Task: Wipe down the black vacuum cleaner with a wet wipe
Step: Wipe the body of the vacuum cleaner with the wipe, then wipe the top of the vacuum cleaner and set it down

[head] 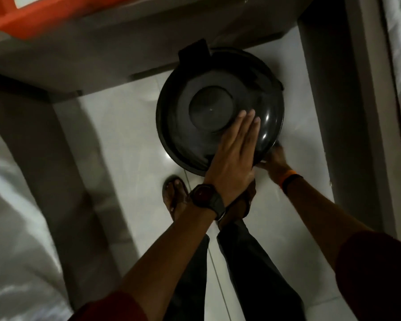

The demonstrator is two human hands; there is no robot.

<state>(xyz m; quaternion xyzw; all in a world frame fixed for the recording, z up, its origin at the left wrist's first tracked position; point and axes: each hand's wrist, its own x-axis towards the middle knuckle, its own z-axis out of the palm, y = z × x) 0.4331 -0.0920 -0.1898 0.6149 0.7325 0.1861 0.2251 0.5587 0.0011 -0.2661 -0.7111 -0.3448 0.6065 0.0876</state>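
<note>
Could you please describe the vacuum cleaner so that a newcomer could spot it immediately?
Look at the pale tiled floor between the grey furniture legs. The vacuum cleaner stands there, under the left hand. It is the only round, glossy black thing, with a raised dome in its middle.

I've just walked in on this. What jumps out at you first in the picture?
A round black vacuum cleaner sits on the pale tiled floor, seen from straight above, beside a grey table leg. The left hand lies flat on its glossy top with the fingers stretched out, a dark watch on that wrist. The right hand reaches to its lower edge.
</note>
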